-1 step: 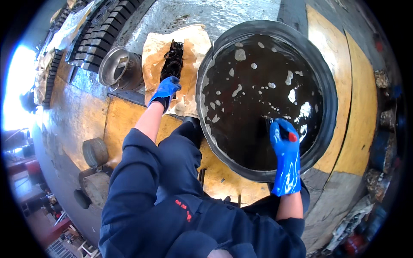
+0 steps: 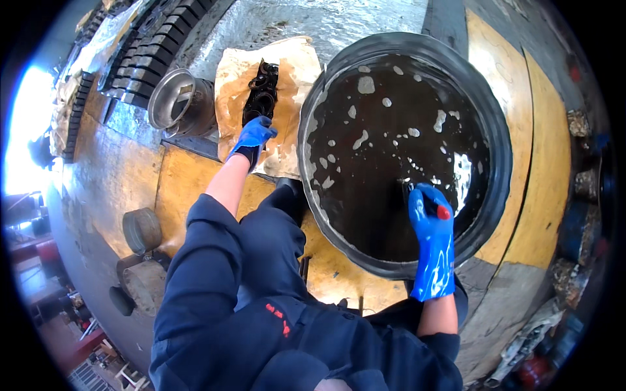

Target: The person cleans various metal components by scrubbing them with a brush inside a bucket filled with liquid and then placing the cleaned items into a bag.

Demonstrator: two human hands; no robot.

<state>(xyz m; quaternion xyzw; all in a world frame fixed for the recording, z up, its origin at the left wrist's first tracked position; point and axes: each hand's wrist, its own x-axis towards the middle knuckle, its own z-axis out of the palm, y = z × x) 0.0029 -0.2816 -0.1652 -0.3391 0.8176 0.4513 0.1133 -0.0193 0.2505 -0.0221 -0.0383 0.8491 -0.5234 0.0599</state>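
A large round black tub (image 2: 503,163) holds dark, oily liquid (image 2: 365,195) with pale patches of foam. My right hand (image 2: 432,228), in a long blue glove, is over the tub's near right part, closed round a red-handled tool (image 2: 443,212). The tool's far end is at the liquid and mostly hidden. To the left lies an oil-stained sheet (image 2: 293,85) bearing a black, oil-coated metal part (image 2: 263,88) with round openings. My left hand (image 2: 254,135), also blue-gloved, has its fingers curled on the near end of that part.
A metal pot (image 2: 168,98) stands left of the sheet. Nearer me on the left are a round can (image 2: 142,231) and another round container (image 2: 143,285). Ribbed black blocks (image 2: 147,65) line the upper left. Yellow floor plates (image 2: 521,163) lie beside the tub.
Glints and foam spots on the liquid have shifted slightly. Both hands stay almost where they were.
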